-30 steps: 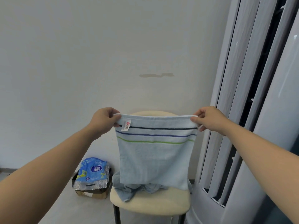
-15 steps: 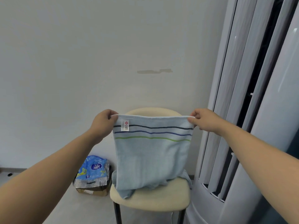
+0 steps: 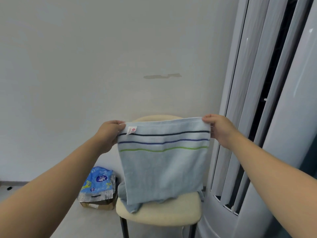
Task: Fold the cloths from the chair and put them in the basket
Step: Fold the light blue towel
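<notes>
Head view: the left hand (image 3: 109, 134) and the right hand (image 3: 217, 129) each pinch a top corner of the cloth (image 3: 163, 169), fingers curled over the hem and thumbs hidden behind it. The cloth hangs taut between them in front of the chair (image 3: 159, 215), with its lower end bunched on the seat.

Judged from here, the main risk is a crooked fold. The bunched lower end could catch on the seat and drag one side short when the cloth is lifted or doubled over. A pinch this close to the corner could also slip, dropping one side. The tail at the seat's front left edge could slide to the floor if tugged. No basket shows in this view, so the carry will have to go somewhere out of frame.

Counts:
- two hands
- one chair
- one cloth held up, with three stripes and one label (image 3: 131, 130)
- possibly a second cloth in the bunched blue fabric behind, though that could be the same cloth's far half; I cannot tell
- one blue packet (image 3: 97, 184) on one box (image 3: 97, 204), on the floor to the left
- one tall unit (image 3: 283, 117) to the right
</notes>
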